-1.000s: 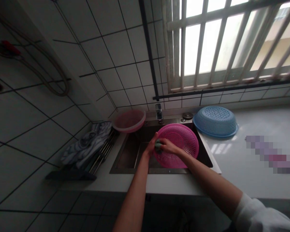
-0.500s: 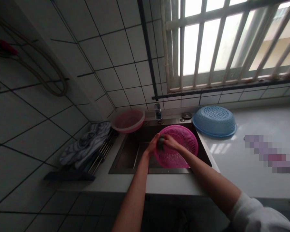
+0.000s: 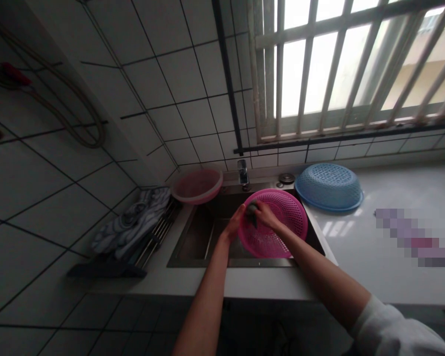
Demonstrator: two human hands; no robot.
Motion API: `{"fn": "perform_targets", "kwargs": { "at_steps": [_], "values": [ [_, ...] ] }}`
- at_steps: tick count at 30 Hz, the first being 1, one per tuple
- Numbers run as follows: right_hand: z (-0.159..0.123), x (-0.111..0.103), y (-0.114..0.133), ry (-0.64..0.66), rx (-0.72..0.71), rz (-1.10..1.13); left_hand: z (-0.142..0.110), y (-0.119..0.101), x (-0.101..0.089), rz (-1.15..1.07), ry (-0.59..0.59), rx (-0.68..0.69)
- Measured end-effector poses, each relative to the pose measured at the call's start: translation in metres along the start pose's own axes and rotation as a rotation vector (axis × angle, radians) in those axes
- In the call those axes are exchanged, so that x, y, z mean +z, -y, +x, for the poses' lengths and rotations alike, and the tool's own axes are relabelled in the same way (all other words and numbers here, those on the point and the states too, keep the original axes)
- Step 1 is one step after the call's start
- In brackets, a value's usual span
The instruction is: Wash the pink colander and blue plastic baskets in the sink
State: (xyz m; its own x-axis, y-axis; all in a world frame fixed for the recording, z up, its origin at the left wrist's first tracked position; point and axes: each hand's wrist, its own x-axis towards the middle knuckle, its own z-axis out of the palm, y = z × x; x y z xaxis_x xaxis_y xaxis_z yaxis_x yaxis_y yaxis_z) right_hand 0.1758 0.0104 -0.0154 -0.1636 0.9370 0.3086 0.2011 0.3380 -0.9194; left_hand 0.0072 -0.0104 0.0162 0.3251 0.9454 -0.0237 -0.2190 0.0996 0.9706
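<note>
A bright pink plastic colander is tilted in the right part of the steel sink. On its left rim is my left hand, closed with the thumb along the edge. Inside the colander, near that rim, my right hand is closed round a grey-green cleaning cloth pressed to the inner wall. The fingertips of both hands are partly hidden, and the cloth looks dark and small.
Behind the sink stands a chrome faucet. A pale pink basin rests at the back left corner. An upturned blue basket lies on the white counter to the right. Left of the sink, striped cloth lies over a metal rack.
My right hand and the cloth have moved slightly right along the colander's inside. The colander has shifted a little to the right, with my left hand still on its rim.
</note>
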Motion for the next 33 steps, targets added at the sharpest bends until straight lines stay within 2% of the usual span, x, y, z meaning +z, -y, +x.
{"fn": "perform_targets", "kwargs": {
  "at_steps": [1, 4, 5, 6, 7, 10, 11, 12, 16, 17, 18, 22, 23, 24, 25, 28, 29, 30, 31, 33],
  "values": [
    [0.000, 0.001, 0.000, 0.061, 0.021, 0.037, 0.000, 0.000, 0.000, 0.004, 0.001, 0.001],
    [-0.005, 0.009, -0.003, 0.359, 0.062, 0.132, 0.001, 0.001, -0.002, 0.050, -0.029, 0.000],
    [-0.005, 0.011, -0.003, 0.401, 0.060, 0.137, 0.001, 0.000, -0.003, 0.065, -0.039, 0.002],
    [-0.005, 0.011, -0.004, 0.383, 0.052, 0.127, 0.001, 0.000, -0.003, 0.074, -0.045, 0.007],
    [-0.004, 0.010, -0.004, 0.308, 0.043, 0.104, 0.001, 0.000, -0.002, 0.075, -0.045, 0.013],
    [0.001, 0.002, -0.005, -0.046, 0.037, 0.027, -0.001, -0.002, 0.000, 0.054, -0.037, 0.038],
    [0.002, 0.000, -0.004, -0.107, 0.034, 0.018, -0.002, -0.003, 0.001, 0.052, -0.040, 0.044],
    [0.002, 0.000, -0.004, -0.096, 0.026, 0.022, -0.002, -0.004, 0.001, 0.056, -0.045, 0.048],
    [-0.005, 0.007, 0.003, 0.328, -0.048, 0.037, -0.003, -0.005, -0.001, 0.115, -0.069, 0.057],
    [-0.007, 0.008, 0.005, 0.358, -0.073, 0.014, -0.003, -0.005, -0.001, 0.125, -0.072, 0.058],
    [-0.007, 0.006, 0.008, 0.314, -0.093, -0.018, -0.003, -0.005, -0.001, 0.128, -0.075, 0.059],
    [0.000, -0.010, 0.019, -0.148, -0.058, -0.085, -0.002, -0.004, 0.003, 0.041, -0.061, 0.071],
    [0.001, -0.013, 0.022, -0.182, -0.042, -0.062, -0.001, -0.004, 0.004, 0.015, -0.046, 0.071],
    [0.001, -0.013, 0.024, -0.146, -0.036, -0.024, -0.001, -0.004, 0.004, -0.005, -0.033, 0.064],
    [0.000, -0.011, 0.025, -0.044, -0.041, 0.019, -0.001, -0.004, 0.003, -0.017, -0.027, 0.054],
    [-0.008, 0.003, 0.026, 0.366, -0.061, 0.114, 0.001, -0.004, -0.003, -0.010, -0.059, 0.013],
    [-0.010, 0.007, 0.025, 0.430, -0.057, 0.127, 0.002, -0.004, -0.005, -0.001, -0.077, 0.010],
    [-0.010, 0.009, 0.023, 0.426, -0.048, 0.134, 0.003, -0.003, -0.006, 0.006, -0.091, 0.017],
    [-0.009, 0.008, 0.022, 0.360, -0.036, 0.138, 0.004, -0.002, -0.007, 0.011, -0.093, 0.029],
    [-0.004, 0.001, 0.019, 0.116, -0.001, 0.149, 0.004, -0.001, -0.005, 0.006, -0.068, 0.054]
  ]
}}
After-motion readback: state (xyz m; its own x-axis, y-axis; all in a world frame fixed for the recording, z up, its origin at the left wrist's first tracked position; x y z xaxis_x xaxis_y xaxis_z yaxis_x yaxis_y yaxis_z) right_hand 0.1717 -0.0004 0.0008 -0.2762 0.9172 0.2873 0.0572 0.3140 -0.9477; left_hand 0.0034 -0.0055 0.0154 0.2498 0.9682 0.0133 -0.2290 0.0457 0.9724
